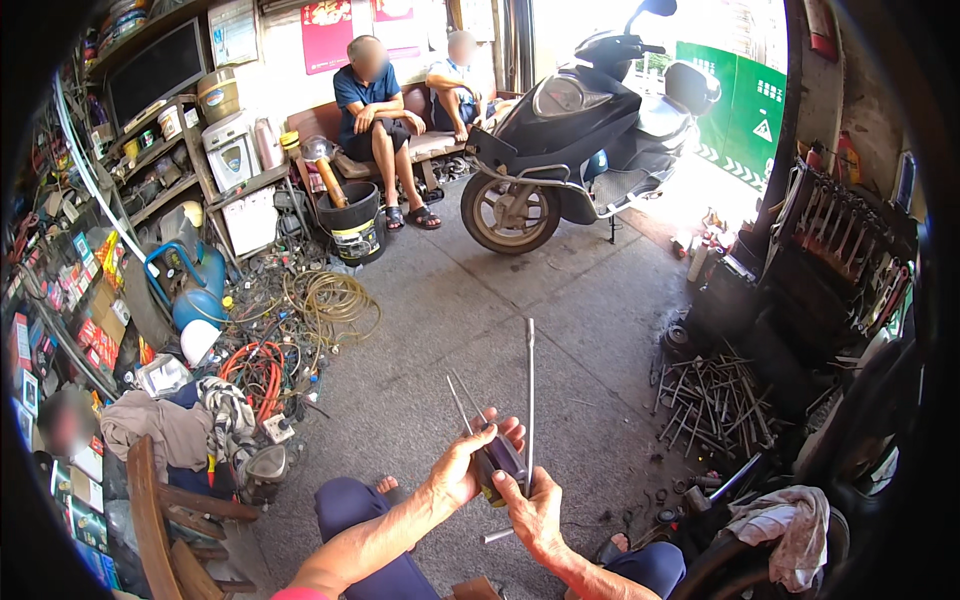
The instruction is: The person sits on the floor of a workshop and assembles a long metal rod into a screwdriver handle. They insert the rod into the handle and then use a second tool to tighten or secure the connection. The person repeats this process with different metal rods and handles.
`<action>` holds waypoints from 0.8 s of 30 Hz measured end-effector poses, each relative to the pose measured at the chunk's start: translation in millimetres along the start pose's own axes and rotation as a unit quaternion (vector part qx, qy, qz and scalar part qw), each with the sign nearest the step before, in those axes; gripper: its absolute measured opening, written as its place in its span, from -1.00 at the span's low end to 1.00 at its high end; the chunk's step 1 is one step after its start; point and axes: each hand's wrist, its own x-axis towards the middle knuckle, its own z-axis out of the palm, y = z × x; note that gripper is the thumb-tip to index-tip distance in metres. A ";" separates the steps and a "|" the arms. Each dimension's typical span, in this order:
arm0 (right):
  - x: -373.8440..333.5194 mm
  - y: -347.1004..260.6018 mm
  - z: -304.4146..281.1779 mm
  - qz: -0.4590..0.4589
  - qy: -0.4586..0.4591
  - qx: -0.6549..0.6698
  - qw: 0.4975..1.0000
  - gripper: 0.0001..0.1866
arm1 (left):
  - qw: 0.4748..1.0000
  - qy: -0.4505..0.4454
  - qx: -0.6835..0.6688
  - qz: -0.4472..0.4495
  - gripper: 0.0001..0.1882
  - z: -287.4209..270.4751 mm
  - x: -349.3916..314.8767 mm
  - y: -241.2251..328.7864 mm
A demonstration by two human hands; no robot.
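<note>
My left hand (461, 468) is closed around the dark handles of what look like two screwdrivers (503, 457); their thin shafts point up and away to the left. In my right hand (537, 512) is a long metal socket wrench (531, 390), its shaft standing up and its wider end at the top. A short silver bar (498, 537) shows below that hand and seems to be the wrench's handle. Both hands are close together above my knees, the right thumb near the screwdriver handles. My palms hide where the tools are gripped.
A black scooter (590, 130) stands ahead on the concrete floor (430, 290). Two people sit on a bench (420, 145) beyond it. Cables and hoses (335, 305) lie left, near a wooden chair (150, 500). Loose metal rods (710, 405) and a tool rack (835, 235) are right.
</note>
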 end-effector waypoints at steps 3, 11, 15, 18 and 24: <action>-3.9 -7.5 2.5 0.008 -0.015 0.013 1.000 -0.57 | 1.000 0.006 0.018 -0.019 -0.56 4.4 -1.0 9.5; -1.5 -15.2 -0.9 0.029 -0.017 0.045 0.998 -0.69 | 0.996 -0.051 0.053 -0.047 -0.51 4.3 2.4 14.9; -1.4 -11.7 -4.8 0.045 -0.021 0.059 0.997 -0.72 | 0.997 -0.051 0.024 -0.043 -0.53 5.9 1.8 17.9; -4.1 -17.7 -4.8 0.023 -0.040 0.022 0.999 -0.67 | 1.000 0.018 -0.012 0.002 -0.66 15.4 0.4 21.8; -3.0 -7.9 1.9 -0.088 -0.021 -0.041 0.995 -0.59 | 0.999 0.037 -0.002 -0.032 -0.77 -6.7 8.6 24.6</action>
